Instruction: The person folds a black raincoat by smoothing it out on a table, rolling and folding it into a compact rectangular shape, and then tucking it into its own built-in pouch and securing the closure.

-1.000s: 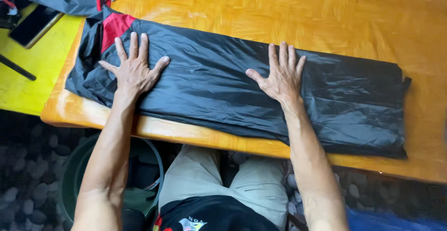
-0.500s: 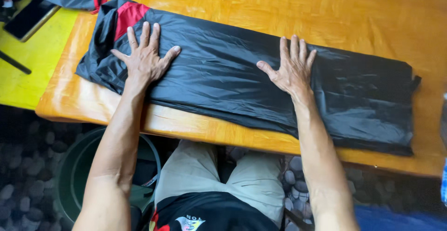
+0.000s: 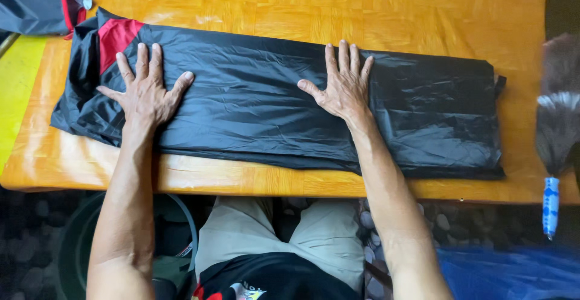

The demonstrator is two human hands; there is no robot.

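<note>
A long black nylon garment [image 3: 254,103], folded into a flat strip with a red patch [image 3: 118,37] at its left end, lies across the orange wooden table [image 3: 338,7]. My left hand [image 3: 145,91] presses flat on its left part, fingers spread. My right hand [image 3: 344,85] lies flat on the middle, fingers together and thumb out. Neither hand grips anything.
Another grey and red cloth bundle [image 3: 39,1] sits at the table's top left corner. A feather duster [image 3: 553,143] with a blue and white handle hangs at the right edge. A green bucket [image 3: 78,245] stands on the floor under the table's left side. A yellow surface [image 3: 15,88] adjoins on the left.
Both hands have stayed flat on the black garment, sliding slightly along it. The view has shifted, so the duster on the right has come into sight.
</note>
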